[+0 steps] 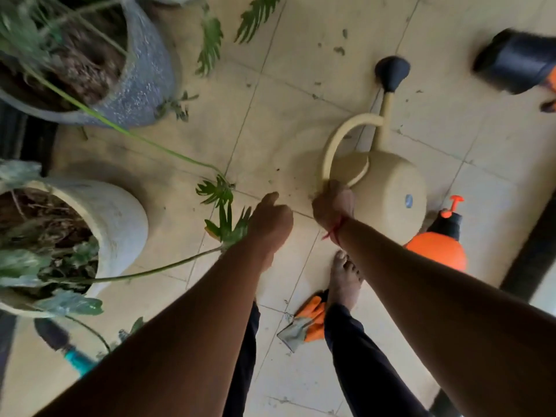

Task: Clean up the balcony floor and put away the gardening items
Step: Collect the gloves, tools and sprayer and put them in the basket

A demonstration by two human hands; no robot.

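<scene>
On a balcony floor [301, 40] of pale tiles flecked with soil, a grey pot [144, 70] and a white pot [120, 218] stand at the left. A trowel [75, 356] with a teal handle lies below them. A split green leaf [224, 206] trails across the tiles to the left hand [270, 221], which hangs loosely curled and holds nothing. Just beside it the right hand [334, 206], a red thread [332, 231] at its wrist, is wrapped round the looped handle of the can [388, 188]. The can is cream plastic, round-bodied and tipped, near the middle of the floor; whether it touches the tiles cannot be told. Its long spout runs away from the person and ends in a black rose [392, 72]. A small blue sticker [408, 201] on the body is too blurred to read. Orange gloves [313, 320] lie by a bare foot. An orange sprayer [436, 248] sits just right of the can, and a black pot [517, 64] lies at far right.
</scene>
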